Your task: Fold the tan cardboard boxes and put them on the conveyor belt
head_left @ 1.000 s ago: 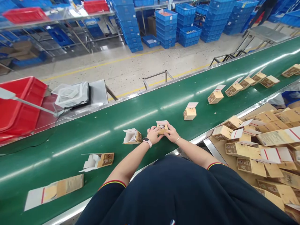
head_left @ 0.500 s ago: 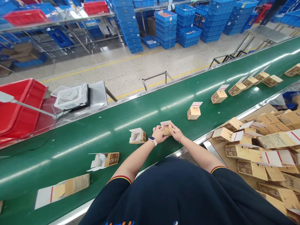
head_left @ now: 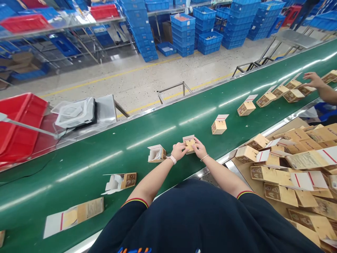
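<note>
A small kraft-coloured carton point(head_left: 190, 144) with a white flap stands on the green conveyor belt point(head_left: 168, 131), held between my left hand point(head_left: 179, 151) and my right hand point(head_left: 200, 149). My fingers cover part of it. Just left of my left hand sits an open printed carton point(head_left: 156, 154) showing white packing inside. Nearer me lie a partly folded carton point(head_left: 121, 182) and a flat unfolded one point(head_left: 75, 212). Closed cartons point(head_left: 219, 126) stand along the belt to the right.
A co-worker's hand point(head_left: 314, 80) reaches over cartons at the belt's far right. A large heap of cartons point(head_left: 297, 168) lies beyond the belt's near right edge. Past the far edge are a red crate point(head_left: 18, 130), a metal bench point(head_left: 105, 109) and stacked blue crates point(head_left: 184, 31).
A co-worker's hand has entered at the upper right, over the cartons. My hands stay on the small carton, and the whole view has shifted slightly.
</note>
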### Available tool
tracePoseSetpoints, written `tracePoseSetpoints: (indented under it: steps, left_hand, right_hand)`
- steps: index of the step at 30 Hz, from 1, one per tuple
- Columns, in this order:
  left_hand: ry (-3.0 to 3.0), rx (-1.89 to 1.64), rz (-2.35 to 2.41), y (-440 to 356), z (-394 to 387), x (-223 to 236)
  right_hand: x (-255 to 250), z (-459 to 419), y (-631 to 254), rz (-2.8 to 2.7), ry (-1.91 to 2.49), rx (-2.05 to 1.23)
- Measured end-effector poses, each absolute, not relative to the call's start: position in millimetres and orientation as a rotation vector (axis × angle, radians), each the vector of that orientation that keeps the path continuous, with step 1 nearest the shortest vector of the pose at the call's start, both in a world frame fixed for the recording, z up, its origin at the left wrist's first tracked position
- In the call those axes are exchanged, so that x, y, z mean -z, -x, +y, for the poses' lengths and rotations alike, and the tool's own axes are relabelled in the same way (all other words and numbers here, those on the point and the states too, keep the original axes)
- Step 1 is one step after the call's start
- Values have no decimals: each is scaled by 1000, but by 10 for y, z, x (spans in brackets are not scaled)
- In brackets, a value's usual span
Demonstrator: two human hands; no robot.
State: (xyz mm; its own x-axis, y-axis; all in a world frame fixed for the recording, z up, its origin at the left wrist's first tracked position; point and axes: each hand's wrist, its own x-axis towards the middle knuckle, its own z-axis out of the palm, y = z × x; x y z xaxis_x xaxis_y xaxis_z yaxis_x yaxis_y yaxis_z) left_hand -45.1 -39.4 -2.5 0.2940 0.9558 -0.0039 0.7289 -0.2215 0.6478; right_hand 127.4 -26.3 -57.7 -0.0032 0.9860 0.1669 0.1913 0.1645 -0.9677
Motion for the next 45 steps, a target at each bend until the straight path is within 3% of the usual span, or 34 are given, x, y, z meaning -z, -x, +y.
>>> tracePoseSetpoints:
  steps: [6, 10, 17, 23, 27, 31, 34, 37, 45]
  left_hand:
    - [-1422, -1050, 1624, 228, -367, 201]
    - [-995, -1016, 1524, 3, -175, 190]
    - [-917, -943, 1449, -248, -34, 209]
    - [-891, -946, 1516, -465, 70, 160]
    - [-1085, -1057, 1568, -353, -214, 130]
    - [-1318, -967, 1523, 6, -994, 275]
    - [-1156, -967, 1788, 355, -1431, 388]
    - [-1199, -1032, 1950, 723, -1391, 355]
    - [-2018, -616, 1751, 1057, -589, 107]
  right_hand:
    - [659, -199, -1271, -1257, 1320, -981]
    - [754, -66, -1318, -1147, 1376, -1037]
    - [849, 173, -1493, -1165, 1340, -1190]
    - [781, 281, -1673, -1251, 1379, -1083]
    - [630, 46, -1847, -1216, 1458, -825]
    - [454, -418, -1818, -1499, 1309, -407]
    - [386, -638, -1575, -1851, 1077, -597]
    - [393, -573, -1266, -2029, 954, -750]
    - [457, 85, -908, -2256, 876, -603]
